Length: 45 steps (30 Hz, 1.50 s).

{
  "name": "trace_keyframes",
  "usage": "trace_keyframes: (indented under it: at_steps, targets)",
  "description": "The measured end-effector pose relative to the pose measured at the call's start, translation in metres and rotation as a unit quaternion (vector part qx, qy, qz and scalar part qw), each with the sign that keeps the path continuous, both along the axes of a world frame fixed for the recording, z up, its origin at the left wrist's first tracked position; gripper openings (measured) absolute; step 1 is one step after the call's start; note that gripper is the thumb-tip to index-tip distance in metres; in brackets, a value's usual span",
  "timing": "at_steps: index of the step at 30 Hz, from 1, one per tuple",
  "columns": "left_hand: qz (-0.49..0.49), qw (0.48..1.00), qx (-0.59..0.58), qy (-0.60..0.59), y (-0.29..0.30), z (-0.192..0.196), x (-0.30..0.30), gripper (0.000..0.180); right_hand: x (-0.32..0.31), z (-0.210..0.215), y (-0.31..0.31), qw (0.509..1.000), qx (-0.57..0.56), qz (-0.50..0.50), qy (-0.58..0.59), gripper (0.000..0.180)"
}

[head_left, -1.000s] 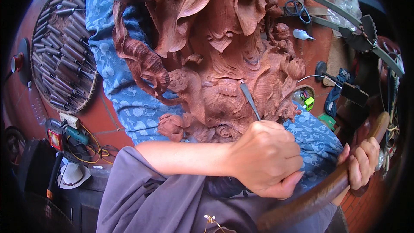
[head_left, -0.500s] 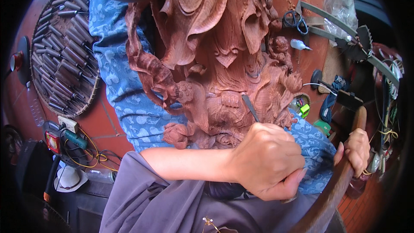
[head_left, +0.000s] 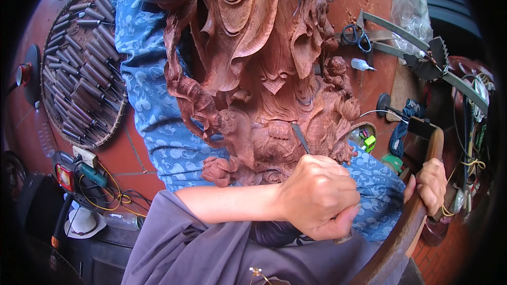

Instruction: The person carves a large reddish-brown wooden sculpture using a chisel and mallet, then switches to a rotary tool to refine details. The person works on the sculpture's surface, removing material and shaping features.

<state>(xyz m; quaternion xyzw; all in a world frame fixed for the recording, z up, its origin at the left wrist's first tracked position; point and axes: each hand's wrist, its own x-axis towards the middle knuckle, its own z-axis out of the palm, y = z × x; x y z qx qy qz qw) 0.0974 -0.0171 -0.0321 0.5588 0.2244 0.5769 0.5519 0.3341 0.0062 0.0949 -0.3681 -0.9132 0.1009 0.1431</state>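
A reddish-brown wood carving point(head_left: 259, 148), with deep folds and small figures, lies before me over blue patterned cloth point(head_left: 169, 153). My left hand point(head_left: 319, 198) is closed in a fist round a chisel point(head_left: 300, 136). The dark blade points away from me, its tip at the carving's surface, and the handle's end shows below my thumb. To the right, my right hand point(head_left: 429, 187) wraps round a thick, curved, club-like wooden stick point(head_left: 393, 248). The stick runs from the lower edge up to the right, widening toward me, apart from the carving.
At left, a round woven tray point(head_left: 84, 74) holds many dark-handled tools. Power cords point(head_left: 119, 195), a white hat point(head_left: 83, 222) and a clear bottle point(head_left: 122, 220) lie below it. Scissors point(head_left: 356, 37), a small white bottle point(head_left: 362, 64) and a metal frame clamp point(head_left: 438, 58) are at right.
The view has shifted a little, so the carving and floor things sit slightly lower. My right hand and the stick have moved slightly left in the picture. Both grips stay closed.
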Motion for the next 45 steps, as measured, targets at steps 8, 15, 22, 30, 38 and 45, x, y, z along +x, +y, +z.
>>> trace_keyframes:
  at_steps: [8,15,22,30,38,45]
  targets:
    - [-0.023,0.999,0.022,-0.001,0.0,-0.005,-0.006,0.014,-0.006,0.005,-0.003,0.999,0.019,-0.006,-0.036,0.028]
    - [-0.029,0.998,0.05,-0.003,-0.002,-0.01,-0.009,0.016,-0.009,0.005,-0.007,0.996,0.052,0.014,-0.068,0.025]
    - [-0.035,0.997,0.069,0.005,0.0,-0.012,-0.011,0.019,-0.015,0.005,-0.009,0.994,0.053,-0.024,-0.093,0.025]
    - [0.019,0.991,0.123,0.041,-0.009,0.004,-0.014,0.028,-0.02,-0.001,-0.002,0.997,-0.006,-0.022,-0.079,0.028]
    - [0.01,0.997,0.057,0.055,-0.004,0.002,0.009,0.021,-0.021,-0.004,-0.001,0.997,-0.022,-0.014,-0.075,0.029]
    - [0.006,0.999,-0.008,0.047,0.003,0.008,0.01,0.015,-0.017,-0.004,0.001,0.996,-0.042,-0.01,-0.076,0.028]
